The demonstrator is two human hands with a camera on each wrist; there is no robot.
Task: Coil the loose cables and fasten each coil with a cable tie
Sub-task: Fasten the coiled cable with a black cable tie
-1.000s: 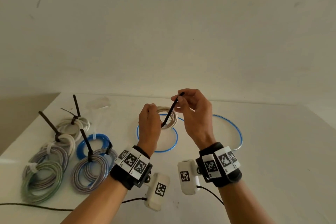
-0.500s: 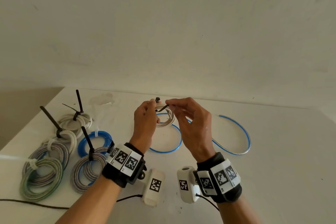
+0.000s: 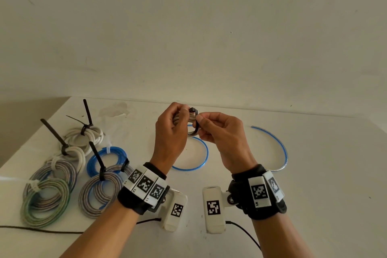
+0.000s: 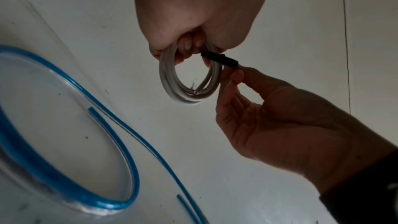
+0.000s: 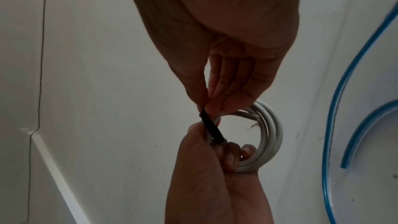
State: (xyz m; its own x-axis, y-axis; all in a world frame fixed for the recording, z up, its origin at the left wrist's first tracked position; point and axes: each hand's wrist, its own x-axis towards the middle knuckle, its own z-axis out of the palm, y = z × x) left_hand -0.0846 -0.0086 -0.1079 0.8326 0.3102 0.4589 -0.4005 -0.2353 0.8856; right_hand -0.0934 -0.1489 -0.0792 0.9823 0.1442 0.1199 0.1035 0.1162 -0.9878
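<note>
My left hand (image 3: 170,130) grips the small white coil (image 4: 189,81) above the worktop (image 3: 314,184); right fingers (image 4: 233,76) pinch the black cable tie (image 4: 219,59). Coil looks light, springy; I judge holding beside the tie best.

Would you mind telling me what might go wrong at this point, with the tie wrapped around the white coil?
1. The left hand grips the white cable coil only at one side; if that grip loosens, the free loops may spring apart.
2. The right hand pinches the black cable tie at its fingertips, so it might slip before it is tight.
3. A frayed cable end pokes inside the coil and may stay outside the tie.
</note>
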